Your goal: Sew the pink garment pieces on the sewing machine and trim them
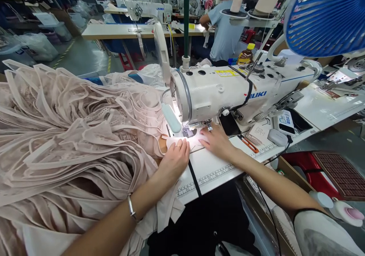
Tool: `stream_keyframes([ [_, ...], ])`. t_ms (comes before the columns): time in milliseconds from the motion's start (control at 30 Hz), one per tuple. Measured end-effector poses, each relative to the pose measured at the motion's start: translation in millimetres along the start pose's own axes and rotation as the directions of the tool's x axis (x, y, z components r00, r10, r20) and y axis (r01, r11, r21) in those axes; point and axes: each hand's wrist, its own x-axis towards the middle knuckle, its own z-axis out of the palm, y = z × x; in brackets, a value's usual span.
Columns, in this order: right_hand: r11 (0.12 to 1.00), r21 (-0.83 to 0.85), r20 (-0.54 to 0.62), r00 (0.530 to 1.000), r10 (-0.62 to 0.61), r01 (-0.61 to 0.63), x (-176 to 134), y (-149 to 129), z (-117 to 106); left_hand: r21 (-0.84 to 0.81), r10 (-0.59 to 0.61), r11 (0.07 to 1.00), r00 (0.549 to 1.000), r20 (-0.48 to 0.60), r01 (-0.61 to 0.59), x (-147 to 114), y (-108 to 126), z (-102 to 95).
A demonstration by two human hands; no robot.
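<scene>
Under the lit needle area of a white sewing machine (208,90) lies a small pale pink fabric piece (196,143). My left hand (177,156), with a ring on one finger, has its fingers together on the near left part of this piece; its thumb is hidden. My right hand (217,142) grips the piece's right side with bent fingers, close to the presser foot (188,132). Glare washes out the fabric between the hands. A big heap of beige-pink garments (94,134) reaches up to my left hand from the left.
Orange snips (248,143), cards (259,133) and a white case (277,137) lie right of my right hand. A blue fan (325,18) overhangs the upper right. A printed ruler (218,171) runs along the table's front edge. A person (226,29) sits ahead.
</scene>
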Motion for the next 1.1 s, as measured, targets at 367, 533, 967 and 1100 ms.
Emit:
stream_keyframes([
  [367, 0.943, 0.322, 0.186, 0.982, 0.017, -0.078, 3, 4, -12, -0.172, -0.062, 0.983, 0.997, 0.039, 0.068, -3, 6, -2.5],
  [533, 0.893, 0.413, 0.228, 0.970, 0.086, -0.176, 7, 12, -7, -0.123, -0.020, 0.992, 1.000, 0.015, 0.022, 0, 8, -2.3],
  [967, 0.869, 0.456, 0.160, 0.978, 0.132, -0.192, 30, -15, 18, -0.567, -0.213, 0.817, 0.969, -0.126, 0.106, -6, -6, 18.7],
  [1100, 0.883, 0.434, 0.120, 0.983, 0.139, -0.177, 27, -16, 17, -0.346, -0.044, 0.938, 0.997, -0.058, 0.022, -6, 5, 11.8],
])
